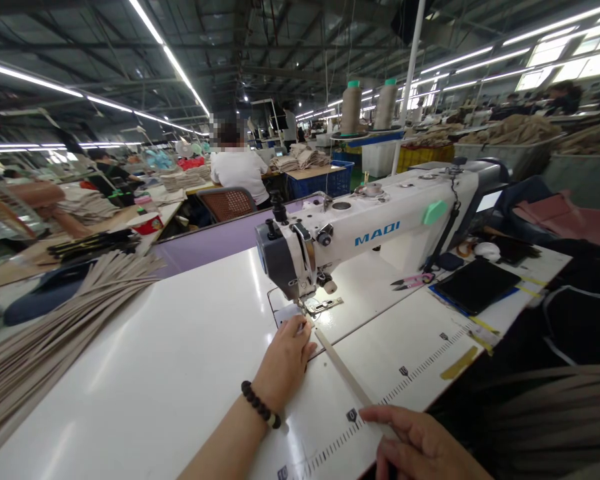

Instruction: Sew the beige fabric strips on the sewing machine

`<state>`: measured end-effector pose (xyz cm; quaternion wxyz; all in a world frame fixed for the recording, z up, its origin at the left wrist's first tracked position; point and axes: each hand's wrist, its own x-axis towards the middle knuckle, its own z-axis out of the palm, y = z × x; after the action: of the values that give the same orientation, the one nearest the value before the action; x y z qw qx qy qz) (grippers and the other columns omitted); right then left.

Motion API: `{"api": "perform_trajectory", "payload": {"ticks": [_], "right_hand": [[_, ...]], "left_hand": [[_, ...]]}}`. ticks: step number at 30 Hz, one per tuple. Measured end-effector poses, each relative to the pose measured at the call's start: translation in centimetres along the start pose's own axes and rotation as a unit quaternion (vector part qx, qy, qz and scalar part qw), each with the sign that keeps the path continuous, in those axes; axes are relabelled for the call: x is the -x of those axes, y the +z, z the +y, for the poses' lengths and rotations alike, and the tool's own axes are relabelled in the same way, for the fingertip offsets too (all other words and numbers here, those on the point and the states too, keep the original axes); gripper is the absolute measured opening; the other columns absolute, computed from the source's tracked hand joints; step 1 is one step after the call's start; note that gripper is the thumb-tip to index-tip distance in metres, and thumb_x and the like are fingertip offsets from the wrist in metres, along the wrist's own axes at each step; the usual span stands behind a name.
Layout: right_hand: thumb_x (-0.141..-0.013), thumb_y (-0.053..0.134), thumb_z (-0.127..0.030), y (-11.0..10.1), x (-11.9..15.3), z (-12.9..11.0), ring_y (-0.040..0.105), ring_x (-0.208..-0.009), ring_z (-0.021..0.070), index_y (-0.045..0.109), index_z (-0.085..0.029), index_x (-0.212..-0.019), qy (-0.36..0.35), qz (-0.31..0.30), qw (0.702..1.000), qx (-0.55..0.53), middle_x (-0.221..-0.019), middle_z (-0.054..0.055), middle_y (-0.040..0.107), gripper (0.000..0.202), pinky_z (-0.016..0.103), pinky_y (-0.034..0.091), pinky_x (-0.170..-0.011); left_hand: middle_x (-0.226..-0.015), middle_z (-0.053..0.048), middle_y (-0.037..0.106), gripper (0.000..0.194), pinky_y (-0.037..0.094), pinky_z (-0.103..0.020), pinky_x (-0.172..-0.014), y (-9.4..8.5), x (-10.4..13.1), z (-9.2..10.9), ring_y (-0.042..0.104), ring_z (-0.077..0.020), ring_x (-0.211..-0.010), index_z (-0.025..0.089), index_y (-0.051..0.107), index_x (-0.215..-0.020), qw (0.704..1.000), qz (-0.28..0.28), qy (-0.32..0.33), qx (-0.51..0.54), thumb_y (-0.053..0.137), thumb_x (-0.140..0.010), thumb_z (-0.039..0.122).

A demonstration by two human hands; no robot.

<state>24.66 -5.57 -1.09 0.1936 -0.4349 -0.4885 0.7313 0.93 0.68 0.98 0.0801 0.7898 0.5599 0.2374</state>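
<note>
A narrow beige fabric strip (pixel 347 373) runs from the needle area of a white sewing machine (pixel 380 230) toward the table's front edge. At the strip's far end, beside the presser foot, my left hand (pixel 286 357) has its fingers closed on the strip; the fingertips partly hide it. Nearer to me, my right hand (pixel 423 443) grips the strip's other part between thumb and fingers, the index finger extended along it. A metal guide plate (pixel 325 305) lies just right of the needle.
Many long beige strips (pixel 75 340) hang over the table's left side. Pink-handled snips (pixel 413 281) and a black tablet-like slab (pixel 477 285) lie at the right. A printed ruler scale (pixel 404 371) follows the front edge. A person in white (pixel 240 170) sits beyond the lilac partition (pixel 205 237).
</note>
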Motion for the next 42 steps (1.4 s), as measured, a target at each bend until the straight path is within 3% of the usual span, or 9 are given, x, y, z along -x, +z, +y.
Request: {"api": "perform_trajectory", "payload": {"ticks": [6, 13, 19, 27, 37, 40, 42], "right_hand": [[-0.072, 0.058, -0.047, 1.0, -1.6, -1.4, 0.059, -0.05, 0.011, 0.042, -0.01, -0.124, 0.017, -0.002, 0.999, -0.049, -0.074, 0.003, 0.064, 0.066, 0.02, 0.037, -0.046], [-0.069, 0.058, -0.044, 1.7, -1.9, -2.9, 0.063, -0.049, 0.0129, 0.041, -0.011, -0.12, 0.036, 0.007, 0.997, -0.074, -0.071, 0.001, 0.063, 0.064, 0.019, 0.038, -0.043], [-0.068, 0.06, -0.045, 2.0, -2.6, -4.4, 0.063, -0.05, 0.0152, 0.039, -0.01, -0.12, 0.031, -0.008, 0.994, -0.109, -0.068, -0.001, 0.06, 0.066, 0.023, 0.046, -0.045], [-0.064, 0.063, -0.051, 2.7, -3.1, -5.0, 0.062, -0.049, 0.0129, 0.039, -0.009, -0.118, 0.046, -0.007, 0.994, -0.097, -0.071, 0.0, 0.062, 0.072, 0.022, 0.045, -0.046], [-0.067, 0.058, -0.04, 3.2, -5.5, -5.6, 0.061, -0.048, 0.0131, 0.041, -0.009, -0.114, 0.012, 0.011, 0.995, -0.095, -0.07, 0.0, 0.059, 0.059, 0.022, 0.044, -0.045], [-0.076, 0.048, -0.032, 3.1, -6.5, -5.8, 0.06, -0.049, 0.0141, 0.038, -0.009, -0.119, 0.011, 0.004, 0.998, -0.058, -0.07, 0.001, 0.058, 0.05, 0.025, 0.044, -0.046], [-0.08, 0.044, -0.027, 3.1, -6.4, -6.6, 0.062, -0.058, 0.0172, 0.043, -0.012, -0.121, -0.029, 0.02, 0.998, 0.061, -0.077, 0.004, 0.059, 0.044, 0.03, 0.048, -0.054]], "left_hand": [[-0.113, -0.01, 0.058, 0.022, 0.039, -0.049, -0.102, 0.1, -0.2, -0.7, 0.054, -0.0245, -0.108, 0.015, 0.059, -0.103, 1.0, 0.004, -0.005, -0.018, 0.045, -0.086, 0.015], [-0.111, -0.007, 0.059, 0.023, 0.048, -0.041, -0.095, 0.2, -0.2, -0.9, 0.057, -0.0211, -0.103, 0.02, 0.059, -0.105, 0.999, 0.029, -0.027, 0.007, 0.044, -0.087, 0.015], [-0.114, -0.011, 0.058, 0.024, 0.045, -0.045, -0.097, 0.5, 0.0, -0.9, 0.054, -0.0253, -0.108, 0.016, 0.059, -0.106, 0.999, 0.025, -0.004, -0.03, 0.048, -0.085, 0.015], [-0.116, -0.013, 0.057, 0.028, 0.041, -0.05, -0.1, 0.3, 0.0, -0.7, 0.053, -0.0277, -0.111, 0.015, 0.054, -0.111, 0.998, 0.004, 0.0, -0.056, 0.05, -0.084, 0.014], [-0.119, -0.015, 0.056, 0.028, 0.043, -0.049, -0.099, 0.9, 0.1, -1.2, 0.051, -0.0282, -0.114, 0.012, 0.053, -0.111, 0.997, 0.015, 0.02, -0.075, 0.05, -0.084, 0.014], [-0.118, -0.015, 0.056, 0.025, 0.045, -0.047, -0.097, 0.9, 0.1, -1.4, 0.053, -0.0274, -0.113, 0.012, 0.054, -0.109, 0.997, 0.018, 0.021, -0.074, 0.049, -0.084, 0.013], [-0.118, -0.015, 0.056, 0.025, 0.045, -0.048, -0.098, 0.9, 0.1, -1.5, 0.053, -0.0271, -0.112, 0.013, 0.054, -0.108, 0.997, 0.022, 0.023, -0.068, 0.049, -0.084, 0.012]]}}
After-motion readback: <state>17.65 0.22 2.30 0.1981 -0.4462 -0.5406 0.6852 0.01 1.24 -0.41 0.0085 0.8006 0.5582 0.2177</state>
